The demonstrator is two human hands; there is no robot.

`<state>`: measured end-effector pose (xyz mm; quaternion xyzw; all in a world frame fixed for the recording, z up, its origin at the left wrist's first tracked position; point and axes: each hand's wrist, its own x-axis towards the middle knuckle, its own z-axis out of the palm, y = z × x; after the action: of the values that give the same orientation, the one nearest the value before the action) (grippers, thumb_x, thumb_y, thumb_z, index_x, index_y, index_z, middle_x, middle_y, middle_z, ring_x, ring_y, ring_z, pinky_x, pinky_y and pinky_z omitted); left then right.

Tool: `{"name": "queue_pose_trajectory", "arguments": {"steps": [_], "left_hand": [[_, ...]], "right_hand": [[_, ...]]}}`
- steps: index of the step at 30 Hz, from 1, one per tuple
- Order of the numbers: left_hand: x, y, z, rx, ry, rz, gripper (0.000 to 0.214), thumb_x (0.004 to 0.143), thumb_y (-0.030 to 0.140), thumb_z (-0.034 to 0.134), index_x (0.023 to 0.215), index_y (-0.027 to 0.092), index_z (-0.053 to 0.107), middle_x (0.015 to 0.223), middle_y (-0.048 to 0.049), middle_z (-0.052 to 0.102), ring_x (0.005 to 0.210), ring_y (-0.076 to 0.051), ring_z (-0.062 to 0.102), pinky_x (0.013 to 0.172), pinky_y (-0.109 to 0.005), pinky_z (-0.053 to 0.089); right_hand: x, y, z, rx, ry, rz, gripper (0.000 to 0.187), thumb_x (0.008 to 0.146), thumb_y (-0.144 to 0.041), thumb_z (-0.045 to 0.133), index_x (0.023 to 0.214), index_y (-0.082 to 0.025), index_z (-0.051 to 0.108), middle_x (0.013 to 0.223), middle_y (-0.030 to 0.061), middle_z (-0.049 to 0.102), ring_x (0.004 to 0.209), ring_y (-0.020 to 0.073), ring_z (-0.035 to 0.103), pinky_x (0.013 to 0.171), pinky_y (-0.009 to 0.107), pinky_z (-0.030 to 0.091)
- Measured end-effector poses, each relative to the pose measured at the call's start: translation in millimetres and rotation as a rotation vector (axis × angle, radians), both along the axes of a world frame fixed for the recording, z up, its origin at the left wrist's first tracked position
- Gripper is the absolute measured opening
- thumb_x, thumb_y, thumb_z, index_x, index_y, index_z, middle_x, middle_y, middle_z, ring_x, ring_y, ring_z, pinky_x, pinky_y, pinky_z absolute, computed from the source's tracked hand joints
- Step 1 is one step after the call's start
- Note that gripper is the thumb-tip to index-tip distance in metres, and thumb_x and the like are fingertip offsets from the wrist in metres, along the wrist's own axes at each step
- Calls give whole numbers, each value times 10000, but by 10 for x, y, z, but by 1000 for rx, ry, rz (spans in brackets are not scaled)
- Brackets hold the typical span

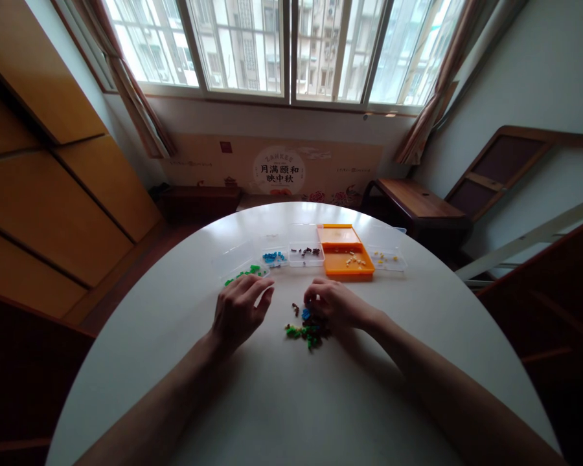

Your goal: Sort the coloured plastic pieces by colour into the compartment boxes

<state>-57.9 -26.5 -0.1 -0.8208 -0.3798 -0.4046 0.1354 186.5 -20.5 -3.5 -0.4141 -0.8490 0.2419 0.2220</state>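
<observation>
A loose pile of small plastic building bricks, green, brown and blue, lies on the white table. Above its far edge, my right hand has its fingers pinched together; what sits between them, if anything, is hidden. A blue brick shows just below those fingertips. My left hand hovers left of the pile, thumb and fingers apart, with nothing visible in it. Just beyond it, green bricks lie in a clear lidded box, partly covered by the hand.
Behind the hands stand clear boxes with blue bricks, dark brown bricks and yellow bricks. An open orange box holds pale bricks. The round white table curves away at both sides. A wooden bench stands beyond.
</observation>
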Motion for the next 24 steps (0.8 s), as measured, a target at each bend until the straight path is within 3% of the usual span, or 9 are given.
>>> {"name": "queue_pose_trajectory", "arguments": {"steps": [11, 17, 24], "left_hand": [[192, -170, 83, 92, 157, -220, 90, 869, 186, 592, 950, 202, 628, 785, -6, 646, 671, -121, 554, 650, -265, 425], [219, -203, 98, 108, 106, -216, 113, 841, 172, 643, 950, 194, 620, 757, 12, 637, 639, -110, 509, 628, -259, 395], [235, -221, 76, 79, 45, -208, 113, 842, 153, 636, 935, 217, 640, 716, 19, 641, 638, -115, 524, 633, -261, 404]], "right_hand": [[-177, -52, -12, -136, 450, 26, 122, 850, -228, 601, 814, -141, 679, 733, 21, 658, 641, 108, 559, 603, 205, 433], [-255, -110, -4, -321, 627, 34, 250, 828, -377, 639, 781, -132, 662, 689, 26, 660, 605, 113, 570, 575, 219, 449], [-298, -152, -33, -284, 694, -24, 224, 824, -361, 641, 783, -141, 655, 660, 15, 636, 602, 120, 588, 571, 227, 464]]}}
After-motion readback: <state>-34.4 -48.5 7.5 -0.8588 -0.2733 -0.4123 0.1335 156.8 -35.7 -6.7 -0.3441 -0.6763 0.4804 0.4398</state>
